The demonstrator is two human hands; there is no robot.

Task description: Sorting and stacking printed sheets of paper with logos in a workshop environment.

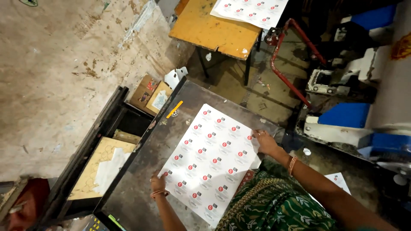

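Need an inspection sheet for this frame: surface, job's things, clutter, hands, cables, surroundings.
Surface: dark grey metal table, scuffed, tilted in view.
Job's things: large white printed sheet with rows of small red and black labels, lying flat on the table.
Clutter: small yellow strip near the table's far edge.
Hands: left hand rests on the sheet's near left edge; right hand presses its right edge, fingers spread.
Cables: nothing seen.
Surroundings: orange wooden table carrying similar printed sheets; red metal pipe frame; blue and white machine; open cardboard boxes on the concrete floor.
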